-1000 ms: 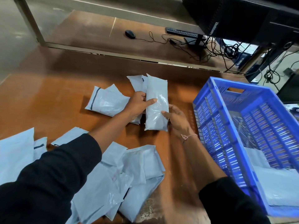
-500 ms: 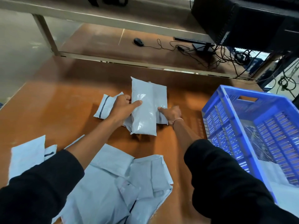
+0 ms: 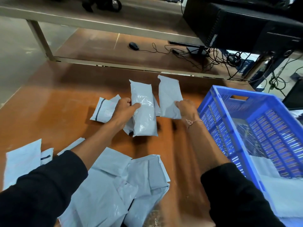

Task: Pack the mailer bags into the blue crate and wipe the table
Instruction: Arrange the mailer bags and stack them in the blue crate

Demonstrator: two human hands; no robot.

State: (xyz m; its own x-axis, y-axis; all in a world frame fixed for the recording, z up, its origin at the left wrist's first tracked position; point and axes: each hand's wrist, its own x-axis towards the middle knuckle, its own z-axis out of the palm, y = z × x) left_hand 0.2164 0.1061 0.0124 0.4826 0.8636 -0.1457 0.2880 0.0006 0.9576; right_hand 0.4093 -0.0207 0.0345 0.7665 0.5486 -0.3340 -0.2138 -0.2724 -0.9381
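At the frame's bottom, a heap of mailer bags (image 3: 114,185) is partly hidden by sleeves. Mid-frame, the left hand (image 3: 122,110) grips a padded mailer (image 3: 143,110); the right hand (image 3: 186,108) pinches another mailer (image 3: 169,97). The blue crate (image 3: 246,133), right, runs off-frame

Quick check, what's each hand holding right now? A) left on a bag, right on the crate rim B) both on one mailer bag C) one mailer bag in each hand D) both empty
C: the left hand grips a filled mailer bag and the right hand pinches a second mailer bag, short of the blue crate.
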